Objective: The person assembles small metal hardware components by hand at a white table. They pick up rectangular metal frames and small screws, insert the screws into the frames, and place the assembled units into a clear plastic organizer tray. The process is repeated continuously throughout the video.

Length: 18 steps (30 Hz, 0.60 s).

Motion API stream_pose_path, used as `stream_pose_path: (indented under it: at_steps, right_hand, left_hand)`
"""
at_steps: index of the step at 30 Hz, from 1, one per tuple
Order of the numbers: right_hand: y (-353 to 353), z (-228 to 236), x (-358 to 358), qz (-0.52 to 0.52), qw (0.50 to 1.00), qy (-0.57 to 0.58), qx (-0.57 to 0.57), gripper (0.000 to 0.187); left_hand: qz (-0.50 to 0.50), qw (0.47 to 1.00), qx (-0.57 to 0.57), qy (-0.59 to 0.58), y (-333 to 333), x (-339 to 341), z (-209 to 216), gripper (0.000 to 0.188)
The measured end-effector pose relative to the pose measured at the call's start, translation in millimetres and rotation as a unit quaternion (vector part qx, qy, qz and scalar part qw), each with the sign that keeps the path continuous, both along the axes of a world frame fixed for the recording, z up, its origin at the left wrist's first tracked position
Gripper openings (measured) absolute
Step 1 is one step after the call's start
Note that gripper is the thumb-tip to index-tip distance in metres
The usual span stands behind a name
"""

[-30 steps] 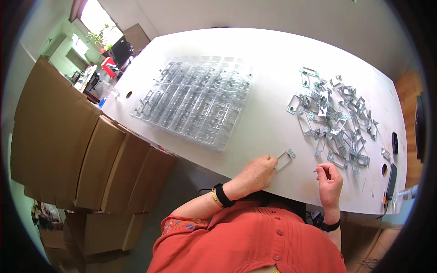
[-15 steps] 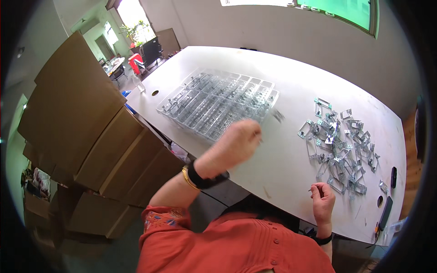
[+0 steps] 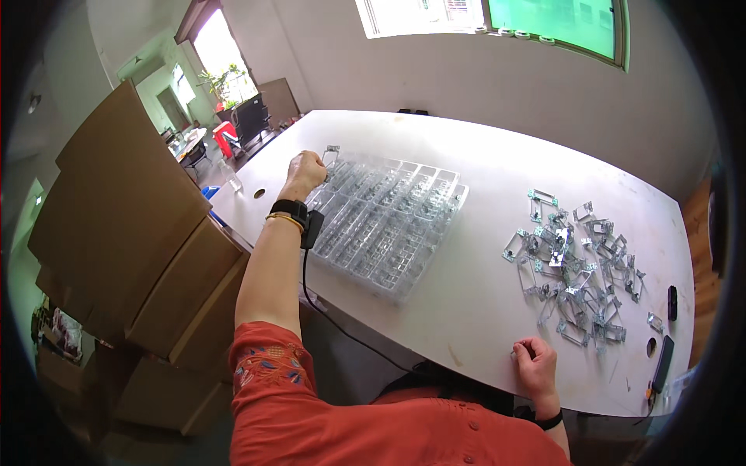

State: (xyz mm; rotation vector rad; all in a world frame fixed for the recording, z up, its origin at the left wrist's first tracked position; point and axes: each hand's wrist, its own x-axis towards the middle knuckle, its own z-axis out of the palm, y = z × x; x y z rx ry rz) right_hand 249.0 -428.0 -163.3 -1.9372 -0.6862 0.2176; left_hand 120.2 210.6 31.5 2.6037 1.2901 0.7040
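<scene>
My left hand [image 3: 306, 171] reaches out to the far left corner of a clear plastic tray [image 3: 398, 293]. Its fingers are closed on a small metal bracket [image 3: 332, 152], which stands up above the tray's edge. Rows of similar shiny metal pieces fill the tray's compartments. My right hand [image 3: 536, 368] rests at the near edge of the table, fingers curled in a pinch; a tiny tip shows between them, too small to name. Beyond that hand lies a loose heap of metal brackets [image 3: 571, 291], some with greenish tabs.
The white table [image 3: 458, 279] has round holes near its left and right ends. Large cardboard boxes [image 3: 116, 194] are stacked on the left. A black cable [image 3: 350, 335] runs from my left wrist. A dark-handled tool [image 3: 662, 365] and a black object [image 3: 672, 303] lie at the right edge.
My left hand has swung from the tray's near right side to its far left corner, carrying the bracket. My right hand stays near the table's edge, still pinched. The view has shifted slightly.
</scene>
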Motion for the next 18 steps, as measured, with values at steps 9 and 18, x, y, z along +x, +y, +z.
stream_pose_path:
  at_steps: [9,18]
  right_hand:
    - [11.5,6.5,2.3,0.01,1.0,-0.01,-0.028,0.008]
    - [11.9,0.0,1.7,0.003,0.999,0.009,-0.034,0.008]
  left_hand:
    - [-0.011,0.992,-0.101,0.074,28.4,59.5,-17.1,0.023]
    - [0.016,0.986,-0.119,0.113,43.1,83.2,-33.7,0.031]
